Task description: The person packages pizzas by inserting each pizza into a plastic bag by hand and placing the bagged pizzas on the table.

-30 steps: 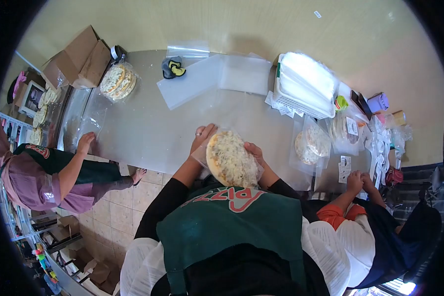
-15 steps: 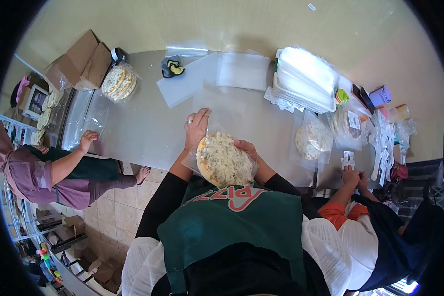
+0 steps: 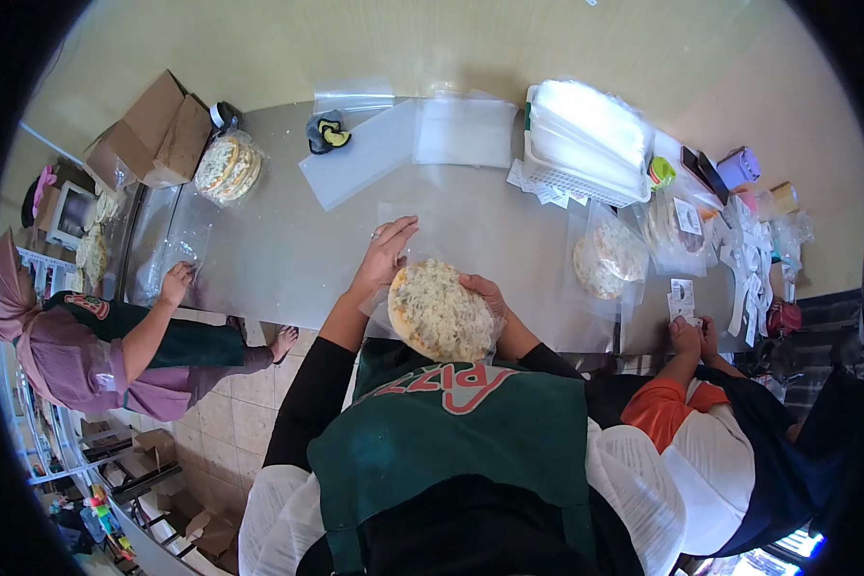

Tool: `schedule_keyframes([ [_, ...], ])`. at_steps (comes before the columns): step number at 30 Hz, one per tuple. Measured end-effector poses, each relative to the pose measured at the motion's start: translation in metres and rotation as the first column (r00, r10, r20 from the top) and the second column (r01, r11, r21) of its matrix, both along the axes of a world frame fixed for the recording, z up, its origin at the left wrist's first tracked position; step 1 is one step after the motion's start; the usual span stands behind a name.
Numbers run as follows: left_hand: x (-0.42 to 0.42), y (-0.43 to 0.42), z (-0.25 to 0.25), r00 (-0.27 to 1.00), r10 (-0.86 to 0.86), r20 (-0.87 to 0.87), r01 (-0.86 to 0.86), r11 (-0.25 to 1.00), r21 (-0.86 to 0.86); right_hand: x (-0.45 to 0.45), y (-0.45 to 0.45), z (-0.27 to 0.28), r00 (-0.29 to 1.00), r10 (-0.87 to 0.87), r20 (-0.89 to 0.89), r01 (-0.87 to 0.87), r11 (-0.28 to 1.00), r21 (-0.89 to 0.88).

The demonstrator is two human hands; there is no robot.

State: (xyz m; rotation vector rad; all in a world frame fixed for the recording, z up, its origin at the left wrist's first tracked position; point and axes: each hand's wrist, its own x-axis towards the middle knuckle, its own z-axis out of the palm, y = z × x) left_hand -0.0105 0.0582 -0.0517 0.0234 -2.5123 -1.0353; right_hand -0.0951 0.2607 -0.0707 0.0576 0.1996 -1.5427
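A round pizza topped with grated cheese lies in a clear plastic bag at the table's front edge, close to my green apron. My right hand grips its right side, fingers on the top and the rest of the hand hidden. On the other side, my left hand is at the bag's upper left part, its fingers closed together on the plastic and a ring on one finger. The bag's loose end spreads onto the table beyond the pizza.
Flat clear bags and a grey-yellow cloth lie at the back. A white basket holds more bags. Bagged pizzas stand near a cardboard box. One co-worker is at left; another holds labels at right.
Since a second ago my left hand has moved up and away from the pizza's edge onto the bag. The pizza has been lowered and tilted flatter. The right co-worker has taken hold of a label.
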Motion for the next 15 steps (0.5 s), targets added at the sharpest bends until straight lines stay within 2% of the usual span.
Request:
schedule_keyframes([
  [3, 0.01, 0.01, 0.012, 1.0, -0.005, -0.027, 0.006, 0.998, 0.057, -0.006, 0.008, -0.002, 0.998, -0.037, -0.046, 0.039, 0.999, 0.03],
  [6, 0.013, 0.013, 0.014, 0.998, -0.001, -0.065, -0.005, 0.996, -0.084, -0.013, 0.015, -0.006, 0.996, -0.056, -0.062, 0.061, 0.995, 0.076],
  [10, 0.02, 0.026, 0.022, 0.996, 0.011, -0.087, -0.021, 0.993, -0.113, -0.018, 0.025, -0.007, 0.991, -0.114, -0.065, 0.12, 0.989, 0.086],
  [15, 0.022, 0.043, 0.014, 0.991, -0.006, -0.136, -0.024, 0.977, -0.214, -0.025, 0.024, -0.024, 0.939, -0.323, -0.114, 0.339, 0.925, 0.169],
])
